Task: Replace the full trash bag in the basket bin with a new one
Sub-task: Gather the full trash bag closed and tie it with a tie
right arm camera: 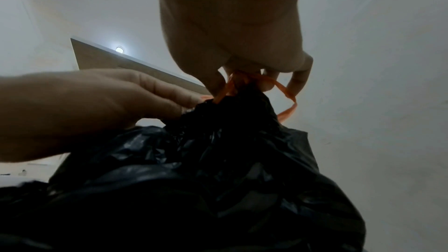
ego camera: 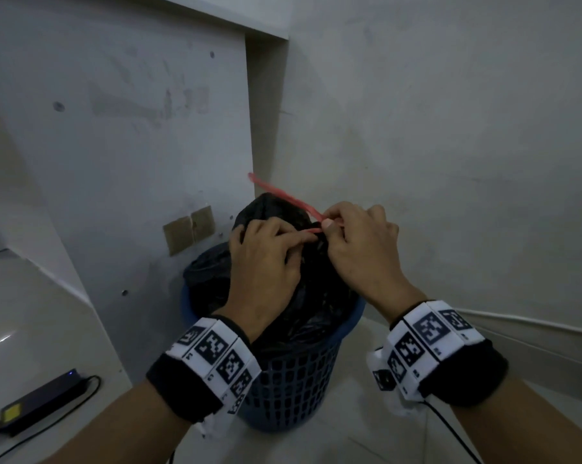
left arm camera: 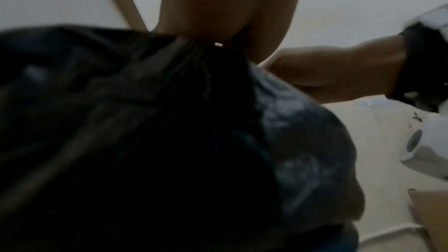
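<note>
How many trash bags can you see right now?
1: a black trash bag sits in the blue basket bin, its neck gathered with a red tie pinched by both hands. No new bag is in view.

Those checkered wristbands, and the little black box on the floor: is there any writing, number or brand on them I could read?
None can be read with certainty.
Left wristband: black-and-white square codes, small marks beneath them, too small to read.
Right wristband: the same, blurred.
Black box: yellow label, no legible text.
</note>
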Demonstrator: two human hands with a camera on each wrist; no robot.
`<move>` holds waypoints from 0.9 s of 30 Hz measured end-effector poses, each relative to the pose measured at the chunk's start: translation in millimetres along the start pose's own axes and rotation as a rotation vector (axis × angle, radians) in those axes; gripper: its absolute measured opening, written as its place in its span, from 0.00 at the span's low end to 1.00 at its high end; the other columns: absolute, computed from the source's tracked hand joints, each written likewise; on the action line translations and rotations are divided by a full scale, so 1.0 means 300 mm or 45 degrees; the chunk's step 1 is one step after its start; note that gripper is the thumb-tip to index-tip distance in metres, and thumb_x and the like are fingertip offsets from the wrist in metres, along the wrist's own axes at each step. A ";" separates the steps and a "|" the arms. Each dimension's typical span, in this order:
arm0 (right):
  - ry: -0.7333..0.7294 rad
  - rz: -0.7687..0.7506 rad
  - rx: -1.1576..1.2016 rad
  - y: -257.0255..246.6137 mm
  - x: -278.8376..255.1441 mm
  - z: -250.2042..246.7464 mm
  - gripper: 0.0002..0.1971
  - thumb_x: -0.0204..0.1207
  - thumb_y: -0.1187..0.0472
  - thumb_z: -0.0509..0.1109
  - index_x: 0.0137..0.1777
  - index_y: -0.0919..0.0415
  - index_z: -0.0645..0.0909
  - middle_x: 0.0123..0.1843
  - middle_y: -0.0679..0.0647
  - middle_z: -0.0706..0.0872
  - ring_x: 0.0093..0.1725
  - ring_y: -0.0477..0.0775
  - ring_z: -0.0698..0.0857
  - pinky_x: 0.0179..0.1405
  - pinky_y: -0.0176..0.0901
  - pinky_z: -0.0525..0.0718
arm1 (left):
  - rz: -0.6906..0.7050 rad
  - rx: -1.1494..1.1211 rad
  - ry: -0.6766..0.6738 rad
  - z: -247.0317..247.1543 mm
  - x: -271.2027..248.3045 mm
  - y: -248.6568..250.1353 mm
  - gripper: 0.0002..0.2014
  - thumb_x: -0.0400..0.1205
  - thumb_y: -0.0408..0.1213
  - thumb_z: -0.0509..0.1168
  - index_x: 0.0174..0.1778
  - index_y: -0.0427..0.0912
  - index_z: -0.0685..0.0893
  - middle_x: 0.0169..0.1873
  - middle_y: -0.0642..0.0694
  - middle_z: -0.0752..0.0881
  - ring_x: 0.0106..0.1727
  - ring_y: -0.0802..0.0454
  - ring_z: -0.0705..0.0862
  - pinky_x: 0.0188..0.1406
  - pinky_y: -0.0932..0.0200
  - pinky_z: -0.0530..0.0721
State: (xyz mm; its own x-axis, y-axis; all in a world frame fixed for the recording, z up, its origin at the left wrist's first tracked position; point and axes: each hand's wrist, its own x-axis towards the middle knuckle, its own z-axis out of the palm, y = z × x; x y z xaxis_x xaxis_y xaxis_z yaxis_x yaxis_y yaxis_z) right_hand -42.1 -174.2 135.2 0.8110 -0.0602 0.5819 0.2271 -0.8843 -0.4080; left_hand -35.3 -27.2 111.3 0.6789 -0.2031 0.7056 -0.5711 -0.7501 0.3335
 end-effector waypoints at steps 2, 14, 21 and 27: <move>-0.018 0.060 0.080 -0.002 -0.006 -0.003 0.06 0.84 0.52 0.55 0.53 0.48 0.73 0.44 0.44 0.74 0.57 0.53 0.70 0.57 0.51 0.63 | 0.036 0.113 0.003 -0.002 -0.004 -0.007 0.16 0.80 0.42 0.57 0.57 0.60 0.87 0.47 0.55 0.84 0.52 0.48 0.80 0.65 0.33 0.70; -0.074 0.054 0.284 0.017 0.019 0.026 0.11 0.77 0.52 0.60 0.40 0.51 0.84 0.37 0.50 0.87 0.43 0.57 0.84 0.40 0.52 0.83 | 0.074 0.111 -0.036 0.009 0.000 -0.010 0.19 0.81 0.41 0.59 0.68 0.50 0.81 0.57 0.46 0.78 0.54 0.47 0.81 0.62 0.34 0.75; -0.234 0.024 0.490 0.081 0.017 -0.010 0.10 0.77 0.52 0.67 0.34 0.40 0.83 0.42 0.51 0.80 0.53 0.57 0.78 0.54 0.49 0.78 | -0.189 -0.426 -0.305 -0.005 0.012 -0.020 0.11 0.81 0.47 0.66 0.43 0.47 0.91 0.50 0.57 0.80 0.51 0.64 0.79 0.50 0.72 0.75; -0.239 -0.012 0.561 0.134 0.015 -0.028 0.08 0.82 0.56 0.66 0.41 0.52 0.82 0.45 0.54 0.84 0.45 0.50 0.82 0.45 0.41 0.77 | -0.764 -1.278 -0.271 -0.034 0.030 -0.029 0.16 0.82 0.46 0.64 0.45 0.37 0.91 0.44 0.38 0.91 0.47 0.42 0.90 0.56 0.49 0.86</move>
State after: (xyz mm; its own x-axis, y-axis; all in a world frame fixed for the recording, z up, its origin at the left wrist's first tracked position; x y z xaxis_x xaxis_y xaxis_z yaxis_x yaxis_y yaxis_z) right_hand -33.8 -213.9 127.5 0.8820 0.0673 0.4663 0.4088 -0.6013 -0.6865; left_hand -28.8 -16.2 121.2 0.9701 -0.1595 0.1831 -0.1776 0.0484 0.9829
